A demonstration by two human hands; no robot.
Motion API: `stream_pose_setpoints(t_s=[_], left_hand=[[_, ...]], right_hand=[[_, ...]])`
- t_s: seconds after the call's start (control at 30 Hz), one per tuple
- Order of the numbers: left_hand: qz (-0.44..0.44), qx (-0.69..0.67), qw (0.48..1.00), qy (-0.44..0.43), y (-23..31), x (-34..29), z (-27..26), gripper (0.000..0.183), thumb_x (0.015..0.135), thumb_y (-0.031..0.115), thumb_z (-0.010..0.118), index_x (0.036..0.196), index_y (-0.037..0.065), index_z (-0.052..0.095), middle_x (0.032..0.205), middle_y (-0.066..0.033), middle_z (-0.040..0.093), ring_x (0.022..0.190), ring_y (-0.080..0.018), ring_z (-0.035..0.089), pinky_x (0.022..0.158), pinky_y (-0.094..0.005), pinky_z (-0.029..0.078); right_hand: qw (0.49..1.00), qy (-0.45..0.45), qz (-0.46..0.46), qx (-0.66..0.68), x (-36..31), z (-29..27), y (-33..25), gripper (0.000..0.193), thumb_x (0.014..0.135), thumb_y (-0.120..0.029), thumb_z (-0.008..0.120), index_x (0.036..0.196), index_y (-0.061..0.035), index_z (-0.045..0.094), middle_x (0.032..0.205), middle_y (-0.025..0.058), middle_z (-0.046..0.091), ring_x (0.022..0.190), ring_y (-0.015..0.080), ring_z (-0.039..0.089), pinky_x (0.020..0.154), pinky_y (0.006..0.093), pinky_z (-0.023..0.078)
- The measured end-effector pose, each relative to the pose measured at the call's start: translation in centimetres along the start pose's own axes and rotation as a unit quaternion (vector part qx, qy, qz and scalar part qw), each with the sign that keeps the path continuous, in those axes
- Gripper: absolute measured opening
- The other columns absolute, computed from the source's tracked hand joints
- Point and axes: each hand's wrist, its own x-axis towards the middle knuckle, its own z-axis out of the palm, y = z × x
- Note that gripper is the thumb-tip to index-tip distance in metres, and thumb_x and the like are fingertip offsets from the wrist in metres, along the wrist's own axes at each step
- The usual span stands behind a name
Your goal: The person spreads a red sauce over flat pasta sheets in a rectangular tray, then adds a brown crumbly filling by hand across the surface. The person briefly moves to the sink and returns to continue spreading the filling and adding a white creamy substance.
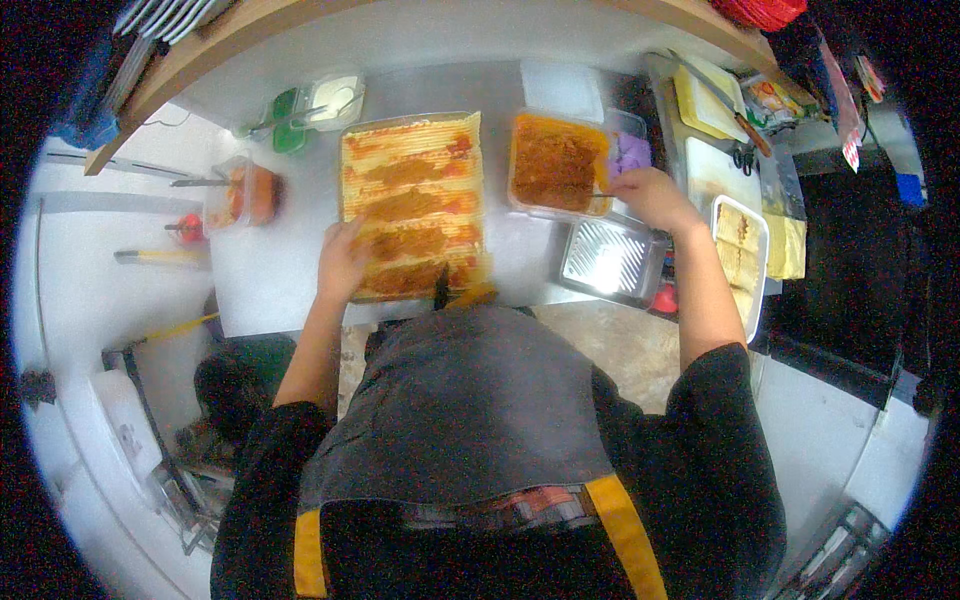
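Flat ridged pale-yellow sheets, likely pasta (411,143), lie side by side on the table in front of me. Bands of brown-orange filling (405,206) and smears of red sauce run across them. My left hand (343,262) rests at their left edge, fingers stretched out over the border and holding nothing. To the right, my right hand (655,200) is closed on a thin metal utensil (602,195) at the near right corner of a clear tub of brown ground filling (556,165). The utensil's far end is hidden in the filling.
A shiny metal tray (608,258) sits below the tub. Right of my forearm stands a white tray of rolled food (738,255). A knife (722,98) lies at the back right. An orange-red sauce tub (250,194) and green-lidded container (288,122) stand left; a shelf (240,32) overhangs the table.
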Motion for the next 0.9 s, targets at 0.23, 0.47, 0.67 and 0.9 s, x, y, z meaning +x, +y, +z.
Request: stream_pose_setpoints(t_s=[0.23,0.47,0.67,0.9], left_hand=[[0.003,0.015,0.999,0.039,-1.4,0.6,-0.6,0.05,0.084,0.01,0.072,0.133,0.006,0.065,0.112,-0.0191,0.064,0.109,-0.0363,0.061,0.098,-0.0424,0.05],[0.057,0.038,0.995,0.073,-3.9,3.7,-2.0,0.039,0.084,0.01,0.073,0.123,0.007,0.071,0.109,-0.0175,0.066,0.1,-0.0352,0.064,0.09,-0.0433,0.052],[0.126,0.061,0.99,0.017,-4.5,9.9,-0.3,0.04,0.084,0.012,0.073,0.124,0.01,0.071,0.113,-0.0143,0.067,0.108,-0.0361,0.064,0.097,-0.044,0.052],[0.13,0.12,0.977,-0.117,-7.1,14.8,2.5,0.048,0.083,0.013,0.072,0.131,0.017,0.068,0.119,-0.0146,0.067,0.118,-0.036,0.061,0.104,-0.0458,0.05]], right_hand=[[0.917,0.032,0.274,0.289,-1.0,-0.9,-0.3,0.024,0.094,-0.017,0.063,0.108,-0.0063,0.078,0.074,0.0007,0.068,0.06,0.0125,0.055,0.052,0.0306,0.041],[0.956,0.087,0.133,0.247,3.2,1.6,-7.6,0.028,0.096,-0.017,0.061,0.116,-0.0024,0.075,0.1,0.0101,0.075,0.091,0.0203,0.067,0.08,0.033,0.052],[0.996,0.067,-0.001,0.057,15.2,9.9,-13.7,0.033,0.096,-0.026,0.055,0.113,-0.0066,0.076,0.116,0.0203,0.073,0.108,0.0403,0.068,0.098,0.0471,0.053],[0.997,-0.035,0.072,-0.022,22.6,17.0,-17.0,0.035,0.097,-0.028,0.052,0.115,-0.0079,0.075,0.12,0.019,0.071,0.114,0.0377,0.066,0.101,0.0477,0.051]])
